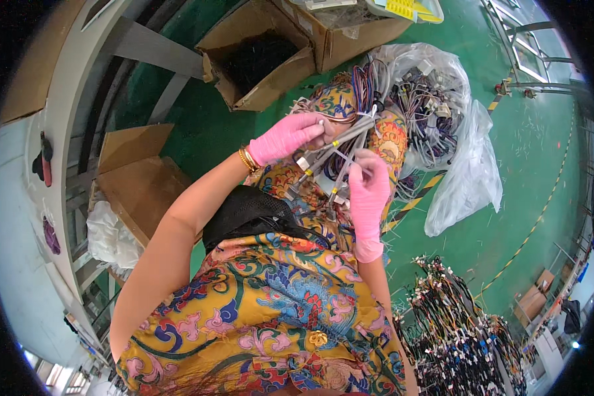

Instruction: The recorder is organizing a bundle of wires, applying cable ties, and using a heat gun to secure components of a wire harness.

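My left hand [289,135], in a pink glove with gold bangles at the wrist, grips a bundle of grey cables [340,144] with white connectors over my lap. My right hand [369,188], also in a pink glove, pinches one thin cable of the same bundle lower down, near the white connectors [340,197]. Coloured wires [363,82] run from the bundle toward the knees. My patterned yellow dress [277,310] fills the lower middle of the view.
A clear plastic bag [442,112] full of wire harnesses lies on the green floor beyond my knees. Open cardboard boxes [261,63] stand at the top, flat cardboard [142,181] at the left. A pile of dark finished harnesses [455,330] lies at the lower right.
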Tool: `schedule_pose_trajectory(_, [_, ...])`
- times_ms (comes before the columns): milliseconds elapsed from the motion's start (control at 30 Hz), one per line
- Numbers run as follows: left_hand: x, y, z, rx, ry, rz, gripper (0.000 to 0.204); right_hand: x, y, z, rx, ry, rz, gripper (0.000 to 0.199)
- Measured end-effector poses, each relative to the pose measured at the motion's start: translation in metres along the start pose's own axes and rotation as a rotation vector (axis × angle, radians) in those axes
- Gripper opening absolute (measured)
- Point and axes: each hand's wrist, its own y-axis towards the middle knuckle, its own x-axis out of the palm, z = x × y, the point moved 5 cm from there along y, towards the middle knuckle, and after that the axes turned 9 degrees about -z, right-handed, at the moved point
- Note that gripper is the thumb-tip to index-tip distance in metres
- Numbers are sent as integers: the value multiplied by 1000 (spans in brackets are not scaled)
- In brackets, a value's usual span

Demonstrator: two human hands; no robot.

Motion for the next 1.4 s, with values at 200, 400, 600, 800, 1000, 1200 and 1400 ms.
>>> schedule_pose_trajectory(200, [5,1,10,-24,36,39,34,15,19,-11,249,326,-187,8])
schedule_pose_trajectory(400, [2,-2,7,-72,-73,66,35,24,16,-5,342,379,-212,11])
schedule_pose_trajectory(600, [2,-1,15,52,244,113,26,25,23,-10,425,222,-199,16])
schedule_pose_trajectory(800, [10,-1,30,268,620,169,32,28,24,-8,422,159,-185,15])
schedule_pose_trajectory(1000, [13,0,28,224,708,150,34,28,23,1,436,181,-177,14])
schedule_pose_trajectory(1200, [19,-2,24,235,831,129,34,33,26,-5,421,160,-151,14])
schedule_pose_trajectory(1400, [15,-9,30,259,613,123,23,39,24,-5,356,134,-136,13])
